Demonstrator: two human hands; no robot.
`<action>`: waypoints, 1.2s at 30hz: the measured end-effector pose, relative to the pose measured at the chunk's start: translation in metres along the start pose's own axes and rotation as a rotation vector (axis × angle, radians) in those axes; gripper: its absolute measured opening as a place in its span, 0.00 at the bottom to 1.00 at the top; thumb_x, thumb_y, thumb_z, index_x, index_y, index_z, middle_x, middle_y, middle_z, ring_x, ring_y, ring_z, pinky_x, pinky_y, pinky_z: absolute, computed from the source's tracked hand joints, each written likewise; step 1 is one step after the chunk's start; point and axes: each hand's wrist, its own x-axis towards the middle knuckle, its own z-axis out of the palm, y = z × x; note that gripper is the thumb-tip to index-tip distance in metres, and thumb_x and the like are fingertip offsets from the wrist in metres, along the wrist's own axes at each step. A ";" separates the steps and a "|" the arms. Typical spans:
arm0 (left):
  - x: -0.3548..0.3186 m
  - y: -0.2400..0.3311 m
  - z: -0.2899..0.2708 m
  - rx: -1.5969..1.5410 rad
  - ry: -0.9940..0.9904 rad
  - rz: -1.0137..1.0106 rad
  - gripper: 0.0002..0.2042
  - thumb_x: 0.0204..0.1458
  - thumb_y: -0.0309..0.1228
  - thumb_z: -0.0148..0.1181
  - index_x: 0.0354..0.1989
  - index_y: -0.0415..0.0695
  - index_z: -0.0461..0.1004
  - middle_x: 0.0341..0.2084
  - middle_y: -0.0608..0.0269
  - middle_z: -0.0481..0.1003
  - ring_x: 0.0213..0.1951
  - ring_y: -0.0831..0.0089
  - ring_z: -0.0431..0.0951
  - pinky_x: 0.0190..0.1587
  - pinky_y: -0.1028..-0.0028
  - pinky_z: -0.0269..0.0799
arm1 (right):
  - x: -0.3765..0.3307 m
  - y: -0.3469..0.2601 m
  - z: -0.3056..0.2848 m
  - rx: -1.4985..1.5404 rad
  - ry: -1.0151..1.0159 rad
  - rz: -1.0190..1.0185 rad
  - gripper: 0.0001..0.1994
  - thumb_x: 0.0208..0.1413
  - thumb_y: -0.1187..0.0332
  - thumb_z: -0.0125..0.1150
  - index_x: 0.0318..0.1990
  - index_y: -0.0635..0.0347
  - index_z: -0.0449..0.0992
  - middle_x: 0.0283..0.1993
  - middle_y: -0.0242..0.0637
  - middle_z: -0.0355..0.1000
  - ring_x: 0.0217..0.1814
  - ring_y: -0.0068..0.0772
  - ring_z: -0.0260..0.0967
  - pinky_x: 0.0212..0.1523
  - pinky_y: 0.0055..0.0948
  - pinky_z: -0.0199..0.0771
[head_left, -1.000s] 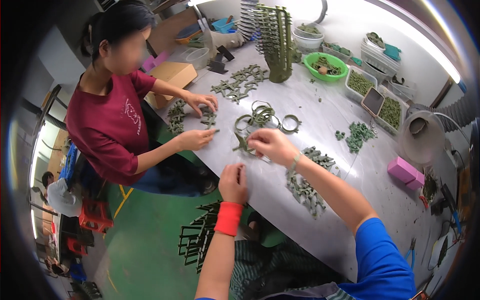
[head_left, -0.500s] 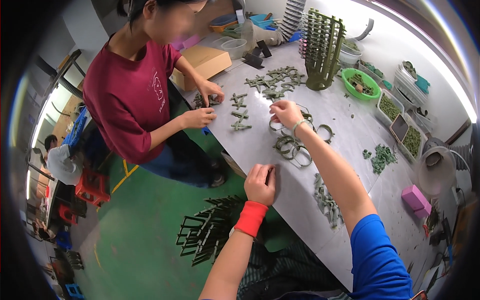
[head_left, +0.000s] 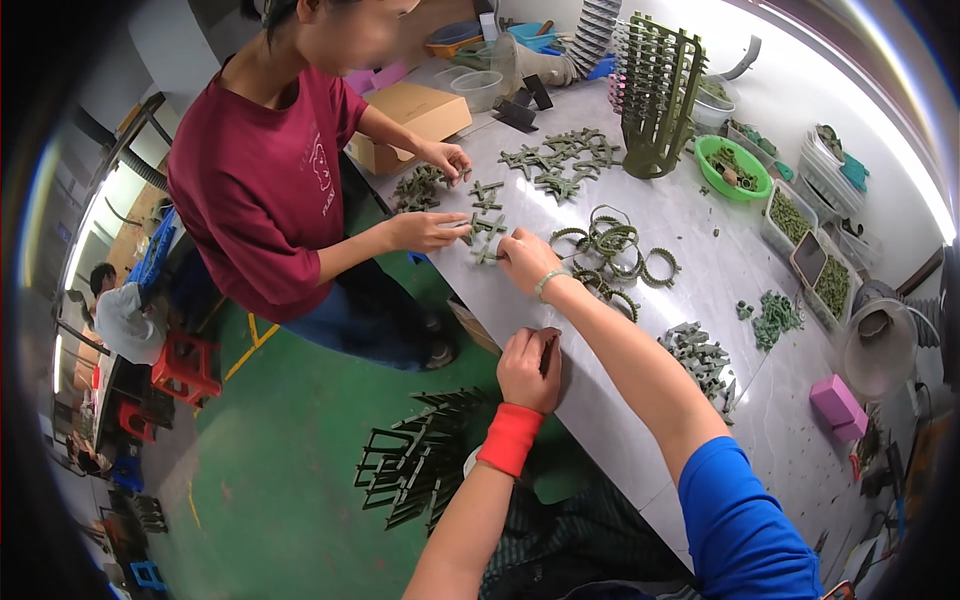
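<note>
My right hand (head_left: 528,262) reaches across the grey table, its fingers pinched at the near end of a green cross-shaped piece (head_left: 487,254). Beside it, a co-worker's hand (head_left: 432,232) touches the same row of crosses. My left hand (head_left: 530,370), above a red wristband, is curled at the table's near edge; a dark spot shows by its thumb, but what it holds, if anything, is hidden. Several olive-green toothed rings (head_left: 660,267) lie right of my right hand. Nearer to me is a heap of grey-green small parts (head_left: 700,362).
A co-worker in a maroon shirt (head_left: 250,190) stands at the left, near a cardboard box (head_left: 425,112). A tall green rack (head_left: 655,150), a green bowl (head_left: 757,188) and bins stand far right. A pink block (head_left: 838,405) lies rightward. Dark frames (head_left: 415,460) are below the table edge.
My right hand has moved left from the rings to the crosses. The co-worker's hands have parted, one coming to the row of crosses. My left hand stays at the edge.
</note>
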 end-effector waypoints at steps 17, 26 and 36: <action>-0.003 -0.003 0.002 -0.027 0.006 -0.030 0.04 0.52 0.23 0.59 0.35 0.44 0.77 0.26 0.62 0.71 0.24 0.66 0.72 0.27 0.70 0.68 | -0.178 -0.030 -0.147 1.223 -0.197 0.367 0.09 0.60 0.72 0.60 0.45 0.67 0.73 0.38 0.33 0.77 0.38 0.20 0.76 0.36 0.22 0.78; -0.003 -0.001 0.006 0.001 -0.017 -0.046 0.04 0.53 0.23 0.59 0.35 0.43 0.77 0.26 0.64 0.71 0.23 0.71 0.71 0.25 0.73 0.67 | -0.205 -0.034 -0.140 1.294 -0.123 0.293 0.09 0.59 0.77 0.59 0.46 0.68 0.75 0.41 0.34 0.77 0.43 0.20 0.75 0.47 0.21 0.77; -0.003 0.002 0.005 0.027 -0.023 -0.057 0.04 0.52 0.23 0.60 0.35 0.43 0.77 0.25 0.63 0.70 0.24 0.68 0.71 0.28 0.69 0.68 | -0.211 -0.034 -0.141 1.368 -0.121 0.259 0.10 0.60 0.75 0.59 0.48 0.68 0.77 0.40 0.36 0.78 0.43 0.20 0.75 0.48 0.21 0.76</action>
